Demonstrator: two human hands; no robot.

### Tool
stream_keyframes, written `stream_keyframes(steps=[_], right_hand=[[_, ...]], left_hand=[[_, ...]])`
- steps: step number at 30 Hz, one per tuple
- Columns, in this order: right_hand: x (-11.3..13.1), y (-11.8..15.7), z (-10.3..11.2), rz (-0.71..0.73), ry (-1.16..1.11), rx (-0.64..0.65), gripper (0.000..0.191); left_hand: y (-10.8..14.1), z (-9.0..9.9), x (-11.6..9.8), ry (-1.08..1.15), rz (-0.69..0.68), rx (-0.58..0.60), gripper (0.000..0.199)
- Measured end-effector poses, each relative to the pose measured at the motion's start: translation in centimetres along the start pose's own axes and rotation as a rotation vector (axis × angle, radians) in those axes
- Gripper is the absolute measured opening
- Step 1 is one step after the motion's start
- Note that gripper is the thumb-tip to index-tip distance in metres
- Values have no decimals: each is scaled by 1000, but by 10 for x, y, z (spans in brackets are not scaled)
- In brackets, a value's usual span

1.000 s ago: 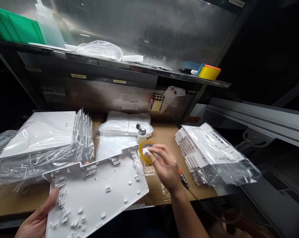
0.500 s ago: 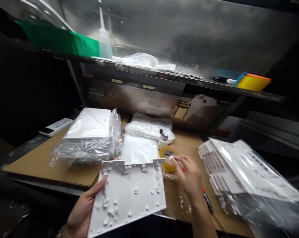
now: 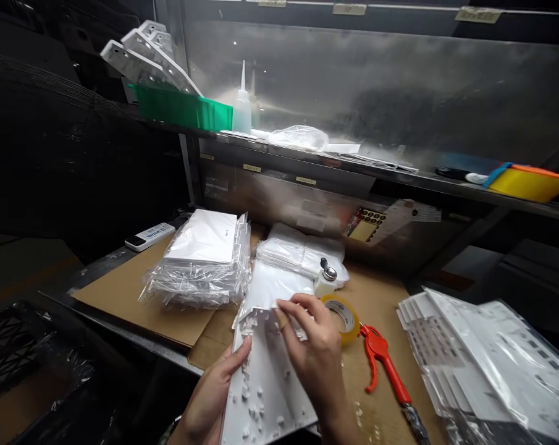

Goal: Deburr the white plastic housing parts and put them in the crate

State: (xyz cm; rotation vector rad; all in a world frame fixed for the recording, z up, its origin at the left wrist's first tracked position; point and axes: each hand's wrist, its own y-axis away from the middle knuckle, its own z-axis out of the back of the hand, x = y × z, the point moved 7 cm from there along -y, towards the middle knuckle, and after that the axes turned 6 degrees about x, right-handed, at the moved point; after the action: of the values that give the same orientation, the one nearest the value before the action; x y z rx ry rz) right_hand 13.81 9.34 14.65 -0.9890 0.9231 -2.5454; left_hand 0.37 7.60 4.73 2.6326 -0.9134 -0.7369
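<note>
A white plastic panel [image 3: 265, 377] with small raised clips is tilted in front of me. My left hand [image 3: 214, 386] grips its left edge, thumb on the inner face. Over the panel's upper part is my right hand [image 3: 314, 349], fingers pinched near the top edge; what they hold, if anything, is too small to name. Just right of that hand lies a roll of yellow tape [image 3: 348, 318]. A red-handled tool [image 3: 388, 364] rests on the cardboard further right.
Bagged white panels are stacked at the left [image 3: 202, 247] and right [image 3: 487, 364]. Clear bags [image 3: 298, 250] and a pump bottle [image 3: 325, 278] stand behind the panel. A metal shelf [image 3: 307, 154] crosses above, holding a green bin [image 3: 181, 110].
My right hand has moved from beside the tape onto the panel's upper part. The panel is now turned more steeply. The view has shifted, showing the red-handled tool fully.
</note>
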Motion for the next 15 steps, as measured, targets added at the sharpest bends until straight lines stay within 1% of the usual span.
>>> stream_keyframes(steps=[2, 4, 6, 7, 9, 11, 13, 15], right_hand=[[-48, 6, 13, -163, 86, -34, 19], [-100, 15, 26, -370, 195, -56, 26], [-140, 25, 32, -497, 287, -34, 28], [-153, 29, 33, -523, 320, -11, 26], [-167, 35, 32, -528, 358, 47, 25], [-170, 42, 33, -515, 371, 99, 28], [-171, 53, 45, -521, 380, 123, 33], [-177, 73, 66, -579, 413, 125, 39]], left_hand=[[0, 5, -1, -8, 26, -35, 78], [0, 14, -5, -82, 30, -82, 82], [-2, 27, -11, -264, -8, -131, 90], [-3, 32, -15, -390, -44, -147, 96], [-8, 44, -20, -616, -110, -155, 105], [-11, 61, -21, -703, -108, -164, 109], [-13, 89, -21, -657, -49, -183, 106], [-12, 127, -27, -553, -26, -204, 98]])
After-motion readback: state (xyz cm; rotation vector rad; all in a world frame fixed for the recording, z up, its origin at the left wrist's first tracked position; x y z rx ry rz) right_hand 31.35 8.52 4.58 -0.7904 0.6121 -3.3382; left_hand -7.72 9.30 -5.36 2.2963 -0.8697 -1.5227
